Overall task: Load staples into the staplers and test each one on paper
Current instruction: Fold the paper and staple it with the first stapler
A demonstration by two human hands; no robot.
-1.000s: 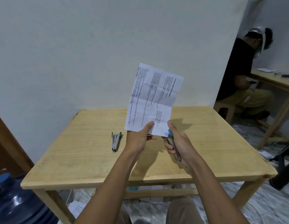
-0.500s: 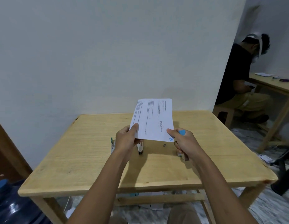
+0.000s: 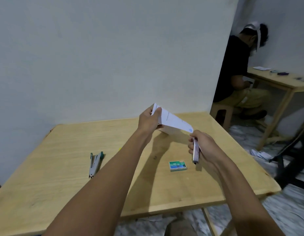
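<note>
Where right hand (image 3: 206, 147) grips, stapler (image 3: 196, 154) is hidden.

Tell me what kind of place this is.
Probably a plain indoor workroom: bare white wall, light wooden table, and a second person seated at another table on the right.
</note>
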